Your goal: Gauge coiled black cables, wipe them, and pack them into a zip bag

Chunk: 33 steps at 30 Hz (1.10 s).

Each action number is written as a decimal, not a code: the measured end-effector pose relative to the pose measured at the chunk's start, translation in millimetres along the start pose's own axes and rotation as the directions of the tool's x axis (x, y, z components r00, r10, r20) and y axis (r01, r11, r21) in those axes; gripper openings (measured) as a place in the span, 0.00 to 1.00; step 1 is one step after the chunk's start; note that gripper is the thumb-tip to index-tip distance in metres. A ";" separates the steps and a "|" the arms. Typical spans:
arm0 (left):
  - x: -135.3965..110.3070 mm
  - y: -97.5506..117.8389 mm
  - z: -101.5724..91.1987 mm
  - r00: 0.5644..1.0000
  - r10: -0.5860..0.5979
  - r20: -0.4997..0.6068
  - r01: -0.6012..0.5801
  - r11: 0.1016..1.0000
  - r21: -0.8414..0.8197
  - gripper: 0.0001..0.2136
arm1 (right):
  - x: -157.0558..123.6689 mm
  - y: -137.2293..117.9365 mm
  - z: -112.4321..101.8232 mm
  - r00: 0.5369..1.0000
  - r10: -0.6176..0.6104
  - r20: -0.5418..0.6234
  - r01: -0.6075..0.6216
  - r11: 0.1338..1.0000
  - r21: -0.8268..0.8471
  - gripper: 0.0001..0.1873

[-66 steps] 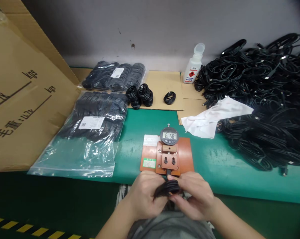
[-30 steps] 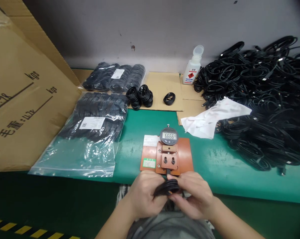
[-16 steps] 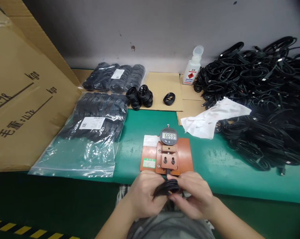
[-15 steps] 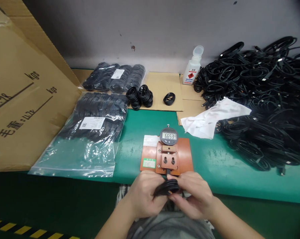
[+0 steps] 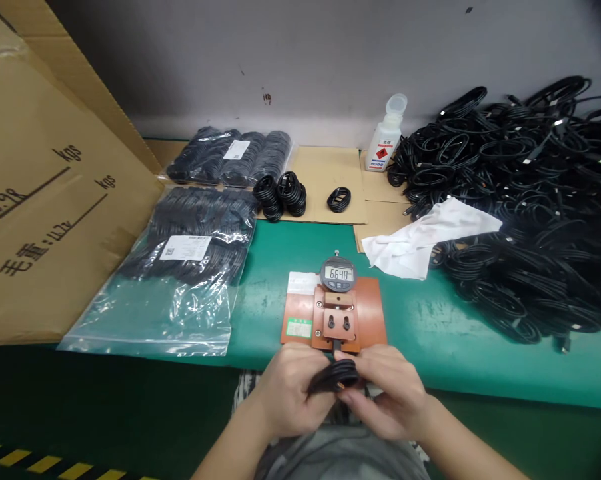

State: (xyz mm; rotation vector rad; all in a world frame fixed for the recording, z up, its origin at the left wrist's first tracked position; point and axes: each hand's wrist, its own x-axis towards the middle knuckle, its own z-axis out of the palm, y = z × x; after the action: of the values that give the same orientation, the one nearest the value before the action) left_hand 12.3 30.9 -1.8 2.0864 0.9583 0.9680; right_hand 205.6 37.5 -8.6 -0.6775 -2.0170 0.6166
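A coiled black cable (image 5: 334, 377) is held between my two hands at the table's front edge. My left hand (image 5: 296, 387) is closed around the coil's left side. With thumb and fingers, my right hand (image 5: 389, 390) pinches the cable near its plug end. That end meets the front of an orange-brown gauge fixture (image 5: 370, 310), where the connector tip is partly hidden. On the fixture, a round digital dial gauge (image 5: 338, 274) displays what looks like 6.648. A green sticker and a white label lie on the fixture's left side.
Bags of coiled cables (image 5: 183, 267) and a large cardboard box (image 5: 55, 220) stand left. Bundled coils (image 5: 280, 195) and a single coil (image 5: 339, 199) sit on cardboard behind. To the right are a white bottle (image 5: 382, 145), a white cloth (image 5: 430, 233) and a big cable pile (image 5: 520, 167).
The gauge's reading has gone from about 6.653 to about 6.648. Both hands and the cable stay in the same place.
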 end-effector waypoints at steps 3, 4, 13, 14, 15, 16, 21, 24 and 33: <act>0.3 -0.2 0.0 1.000 -0.003 0.008 0.003 1.000 -0.008 0.10 | -0.8 -0.3 0.1 1.000 0.007 0.008 -0.007 1.000 0.005 0.12; 0.5 -0.2 0.0 1.000 -0.004 0.008 0.004 1.000 -0.010 0.10 | -0.8 -0.5 0.1 1.000 0.010 0.010 -0.010 1.000 0.008 0.11; -3.3 14.3 -3.3 0.991 -0.115 0.064 0.115 0.993 0.009 0.11 | 4.1 -3.9 -4.1 0.999 0.040 0.025 -0.042 0.995 0.085 0.08; -7.2 16.9 -2.1 0.988 -0.143 0.061 0.142 0.990 0.029 0.11 | 3.7 -6.1 -4.4 0.999 0.050 0.021 -0.052 0.995 0.084 0.07; -11.9 19.3 -0.1 0.986 -0.161 0.042 0.159 0.986 0.047 0.11 | 2.8 -9.1 -4.1 0.998 0.068 0.013 -0.069 0.994 0.081 0.06; -17.1 21.4 2.6 0.986 -0.167 0.011 0.166 0.984 0.061 0.11 | 1.2 -12.8 -3.2 0.995 0.097 -0.003 -0.096 0.992 0.078 0.05; -39.9 27.3 18.3 0.982 -0.152 -0.116 0.153 0.988 0.000 0.10 | -13.2 -36.1 11.4 0.886 0.461 -0.051 -0.425 0.850 0.310 0.09; -42.3 29.1 22.4 0.993 -0.060 -0.104 0.051 0.995 -0.089 0.07 | -20.6 -44.1 21.7 0.754 0.653 0.065 -0.583 0.622 0.522 0.12; -32.4 40.3 27.6 0.970 -0.240 -0.025 0.218 0.915 -0.339 0.13 | -23.2 -39.0 21.9 0.549 0.797 0.251 -0.704 0.280 0.652 0.25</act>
State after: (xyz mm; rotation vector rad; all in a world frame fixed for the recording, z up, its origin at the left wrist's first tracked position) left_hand 33.6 -23.4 3.5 1.6291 0.9709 1.0026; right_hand 188.5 -9.9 -7.5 -1.1450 -1.0172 1.7646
